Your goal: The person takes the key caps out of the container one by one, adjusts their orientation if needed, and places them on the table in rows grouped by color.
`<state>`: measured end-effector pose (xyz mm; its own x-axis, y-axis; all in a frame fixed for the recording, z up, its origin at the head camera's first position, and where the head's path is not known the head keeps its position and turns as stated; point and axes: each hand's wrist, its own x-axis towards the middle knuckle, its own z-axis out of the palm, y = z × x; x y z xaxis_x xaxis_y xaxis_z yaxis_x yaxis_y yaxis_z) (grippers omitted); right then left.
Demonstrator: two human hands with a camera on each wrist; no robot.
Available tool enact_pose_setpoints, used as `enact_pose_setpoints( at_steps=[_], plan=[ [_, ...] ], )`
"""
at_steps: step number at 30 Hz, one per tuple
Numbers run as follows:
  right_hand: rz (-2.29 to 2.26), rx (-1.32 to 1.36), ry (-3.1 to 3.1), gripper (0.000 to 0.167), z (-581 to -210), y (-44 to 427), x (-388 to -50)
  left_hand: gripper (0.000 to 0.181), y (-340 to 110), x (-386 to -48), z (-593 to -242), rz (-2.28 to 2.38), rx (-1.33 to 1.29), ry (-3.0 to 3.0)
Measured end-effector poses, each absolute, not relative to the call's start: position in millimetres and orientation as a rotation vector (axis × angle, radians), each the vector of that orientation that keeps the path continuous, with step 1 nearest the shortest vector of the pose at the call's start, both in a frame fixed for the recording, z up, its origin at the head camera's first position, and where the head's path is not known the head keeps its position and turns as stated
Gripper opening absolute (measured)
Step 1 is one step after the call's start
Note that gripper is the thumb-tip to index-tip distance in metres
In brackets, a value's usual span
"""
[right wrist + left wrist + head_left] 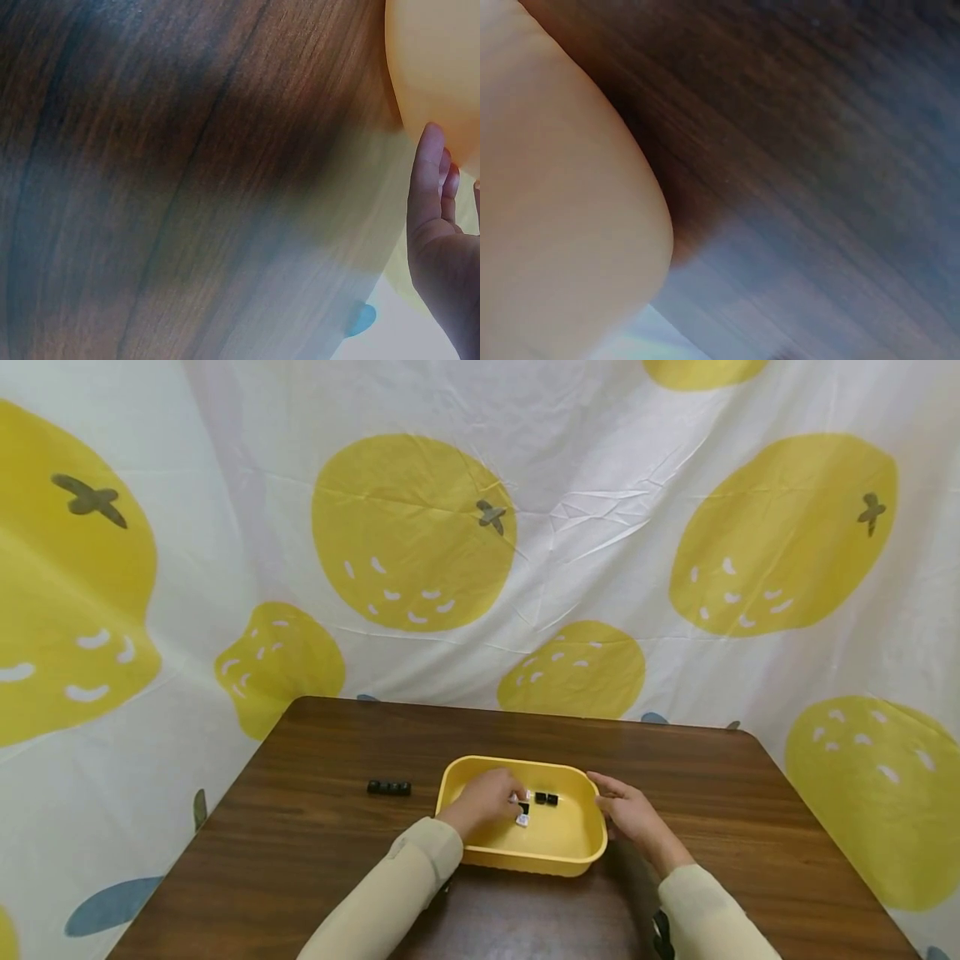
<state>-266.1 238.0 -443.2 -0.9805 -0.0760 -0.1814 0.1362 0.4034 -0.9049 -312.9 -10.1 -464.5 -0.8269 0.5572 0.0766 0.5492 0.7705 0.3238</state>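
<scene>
A yellow tray (525,862) with raised walls stands on the table in the head view. My left hand (487,797) reaches over its left side, with the fingertips among small black and white blocks (522,820). Whether those fingers pinch a block is hidden by the hand. Just right of them, two black blocks (547,798) lie side by side on the tray floor. My right hand (633,817) is at the tray's right wall, its fingers (427,169) fairly straight along the outside in the right wrist view. The left wrist view shows none of the blocks.
A short row of black blocks (389,787) lies on the brown wooden table (315,852), left of the tray. Behind the table hangs a white cloth (585,527) printed with yellow lemons.
</scene>
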Motion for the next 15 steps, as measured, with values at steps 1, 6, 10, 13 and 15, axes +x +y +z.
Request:
enact_pose_setpoints(
  at_steps=[1, 6, 10, 13, 15],
  plan=[
    [-1.614, 0.050, 2.464, 0.050, -443.6, 238.5, -266.2, 0.016, -9.4, -312.7, -464.3, 0.517, 0.923, 2.933],
    [-1.615, 0.047, 2.458, 0.050, -443.9, 238.9, -265.2, 0.017, -6.1, -313.4, -464.4, 0.472, 0.939, 2.929],
    [-1.612, 0.049, 2.457, 0.051, -443.8, 238.5, -264.8, 0.018, -5.2, -313.1, -463.7, 0.436, 0.927, 2.928],
    [-1.611, 0.048, 2.462, 0.051, -443.7, 238.7, -265.0, 0.019, -5.8, -312.2, -463.7, 0.422, 0.933, 2.939],
    [-1.612, 0.040, 2.462, 0.050, -443.3, 238.8, -265.3, 0.020, -6.8, -312.3, -463.7, 0.434, 0.933, 2.945]
  ],
)
